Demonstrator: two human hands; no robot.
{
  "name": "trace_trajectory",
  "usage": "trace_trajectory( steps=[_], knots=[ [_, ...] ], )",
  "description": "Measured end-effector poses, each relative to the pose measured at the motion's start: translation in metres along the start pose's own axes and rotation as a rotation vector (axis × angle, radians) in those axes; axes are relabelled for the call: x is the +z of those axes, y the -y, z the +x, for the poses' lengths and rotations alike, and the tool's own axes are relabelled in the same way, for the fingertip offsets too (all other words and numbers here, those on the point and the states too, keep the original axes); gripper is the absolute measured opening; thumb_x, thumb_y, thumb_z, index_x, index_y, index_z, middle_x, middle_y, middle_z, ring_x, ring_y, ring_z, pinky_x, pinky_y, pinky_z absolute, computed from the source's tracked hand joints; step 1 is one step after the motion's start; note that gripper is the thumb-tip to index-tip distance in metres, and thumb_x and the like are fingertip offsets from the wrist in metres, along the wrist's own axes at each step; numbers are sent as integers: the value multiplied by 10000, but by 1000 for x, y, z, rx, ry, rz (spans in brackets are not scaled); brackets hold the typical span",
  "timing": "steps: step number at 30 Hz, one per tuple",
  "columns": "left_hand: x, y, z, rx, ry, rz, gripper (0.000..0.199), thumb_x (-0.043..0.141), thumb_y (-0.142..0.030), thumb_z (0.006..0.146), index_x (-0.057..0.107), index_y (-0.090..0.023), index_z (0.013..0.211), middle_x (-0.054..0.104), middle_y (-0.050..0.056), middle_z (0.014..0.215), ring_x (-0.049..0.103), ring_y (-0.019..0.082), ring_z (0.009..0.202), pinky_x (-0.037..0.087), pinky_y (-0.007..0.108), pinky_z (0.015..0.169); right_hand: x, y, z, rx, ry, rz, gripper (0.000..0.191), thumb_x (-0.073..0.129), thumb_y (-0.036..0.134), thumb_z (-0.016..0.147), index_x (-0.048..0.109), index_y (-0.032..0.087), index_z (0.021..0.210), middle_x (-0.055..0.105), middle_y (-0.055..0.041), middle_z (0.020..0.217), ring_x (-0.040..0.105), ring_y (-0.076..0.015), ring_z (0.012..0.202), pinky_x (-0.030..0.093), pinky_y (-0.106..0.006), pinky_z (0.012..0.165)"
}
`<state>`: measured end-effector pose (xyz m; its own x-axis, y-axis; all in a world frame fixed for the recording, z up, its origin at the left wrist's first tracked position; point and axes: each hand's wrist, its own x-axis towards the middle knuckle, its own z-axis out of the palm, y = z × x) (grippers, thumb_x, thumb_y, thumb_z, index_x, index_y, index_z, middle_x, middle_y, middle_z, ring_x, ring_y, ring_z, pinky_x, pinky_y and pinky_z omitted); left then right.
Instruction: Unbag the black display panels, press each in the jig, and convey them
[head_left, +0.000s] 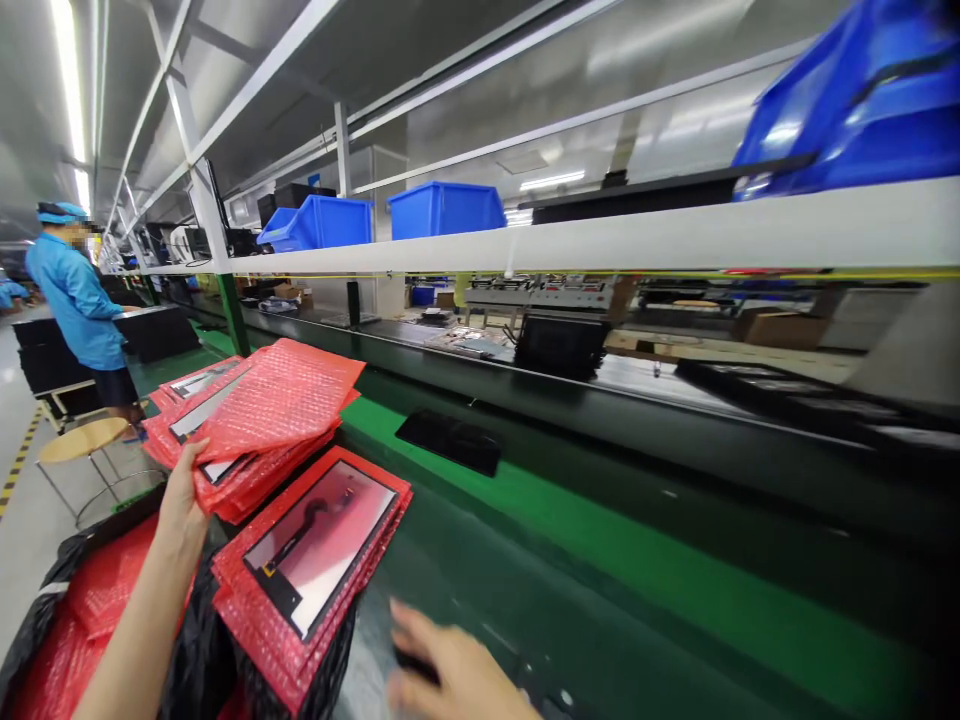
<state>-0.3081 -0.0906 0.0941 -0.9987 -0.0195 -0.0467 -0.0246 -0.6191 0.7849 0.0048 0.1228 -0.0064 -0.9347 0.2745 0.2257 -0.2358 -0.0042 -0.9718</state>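
Note:
My left hand (pixel 184 495) is closed on the edge of a red bubble-wrap sleeve (pixel 289 395), which lies over a pile of similar sleeves at the left. In front of that pile, a screen panel (pixel 330 540) rests on a stack of red sleeves (pixel 262 635) at the bench edge. My right hand (pixel 450 660), blurred, is low in the middle, right of this stack, with its thumb and fingers apart and nothing visible between them. Farther back, a dark flat panel (pixel 450 441) lies on the green strip.
A bag lined in black (pixel 56 590) holds more red sleeves at lower left. Blue bins (pixel 446 210) stand on the white shelf (pixel 637 235) above. A person in blue (pixel 75 290) stands at far left near a round stool (pixel 84 440).

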Motion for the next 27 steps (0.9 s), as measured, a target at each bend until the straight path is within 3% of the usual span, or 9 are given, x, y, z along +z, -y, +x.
trace_trajectory(
  steps=[3,6,8,11,14,17,21,24,27],
  knots=[
    [14,39,-58,-101,89,-5,281,711,-165,752,656,-178,1027,735,0,882,706,167,704,610,332,728,15,39,51,-1,-76,259,721,778,630,699,596,283,1305,683,-112,1218,672,-300,1057,559,-486,833],
    [25,90,-118,-205,184,6,344,754,-214,707,668,-204,1040,746,-16,877,721,172,743,610,310,772,18,55,87,-56,-293,400,690,579,736,806,625,211,1251,701,-113,1156,660,-274,1059,553,-472,866],
    [27,121,-154,-271,262,21,420,789,-215,662,665,-227,1063,748,-33,884,724,167,768,604,285,788,-1,57,92,-115,-481,465,642,577,703,818,655,185,1189,715,-104,1112,655,-270,1068,541,-453,914],
    [27,149,-189,-386,434,61,626,876,-196,543,658,-233,1128,759,8,974,724,252,919,600,348,844,-50,61,70,-171,-661,496,484,726,551,749,703,169,1046,740,-103,1038,685,-290,1004,535,-457,939],
    [35,160,-200,-450,605,49,743,897,-425,545,633,-264,1221,722,76,1169,618,363,1181,535,461,981,-95,72,35,-218,-728,455,387,777,427,705,719,159,978,751,-106,998,707,-304,929,542,-475,923],
    [57,167,-197,-405,755,9,859,766,-691,610,501,-374,1363,554,25,1436,441,326,1380,429,443,1106,-120,86,13,-295,-768,374,434,768,393,707,703,180,1078,736,-84,1087,698,-299,965,544,-466,912],
    [92,185,-192,-354,927,104,926,886,-444,596,452,-335,1406,503,55,1481,426,309,1393,334,447,1170,-135,98,2,-378,-819,212,471,816,328,670,686,215,1109,731,-38,1108,685,-260,980,523,-408,929],
    [108,198,-188,-352,1009,218,782,937,-257,520,624,-204,1235,616,123,1351,499,356,1323,354,494,1150,-141,99,1,-395,-811,74,463,863,287,614,701,199,1039,747,-35,1019,685,-248,930,516,-383,914],
    [112,200,-183,-341,1061,280,599,897,-205,597,668,-168,1150,650,124,1292,572,329,1241,409,526,1100,-144,94,-1,-381,-771,-31,485,881,287,582,703,191,1023,749,-45,995,682,-266,928,525,-392,882]
  ],
)
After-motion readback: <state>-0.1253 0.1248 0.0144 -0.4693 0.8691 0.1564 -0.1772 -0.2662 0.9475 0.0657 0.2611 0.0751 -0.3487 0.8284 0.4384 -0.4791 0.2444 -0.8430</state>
